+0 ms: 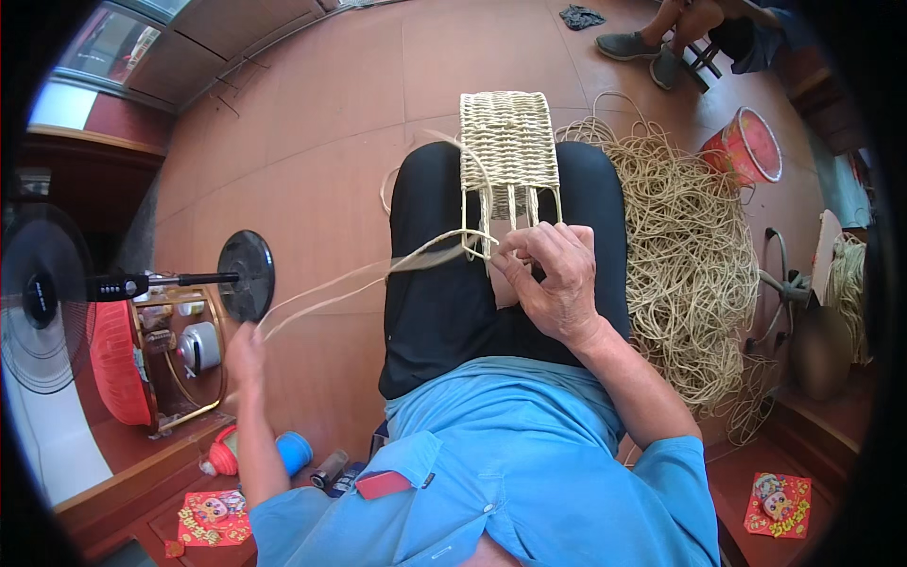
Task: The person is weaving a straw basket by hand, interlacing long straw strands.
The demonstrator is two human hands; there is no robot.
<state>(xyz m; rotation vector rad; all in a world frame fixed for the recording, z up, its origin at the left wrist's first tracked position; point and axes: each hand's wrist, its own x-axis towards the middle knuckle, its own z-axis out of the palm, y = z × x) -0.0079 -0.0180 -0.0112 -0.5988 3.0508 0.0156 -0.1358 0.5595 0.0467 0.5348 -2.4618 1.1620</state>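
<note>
A straw-coloured woven piece (510, 142) rests across my thighs, tightly woven at its far end. Its nearer end is an open frame with bare upright strands. My right hand (557, 279) is closed at this near end, thumb and forefinger pinched on the frame's edge where the cord meets it; the exact grip is partly hidden by the fingers. From there a pale cord (378, 269) stretches out to the left, some of it blurred by motion. My left hand (248, 359), also blurred, is closed around the cord's far stretch, out beside my left thigh.
A big heap of loose cord (690, 255) lies on the floor at my right, by a red bucket (744, 149). To my left stand a black fan (42, 293) and its round base (248, 274). Another person's shoes (631, 47) are at the far right.
</note>
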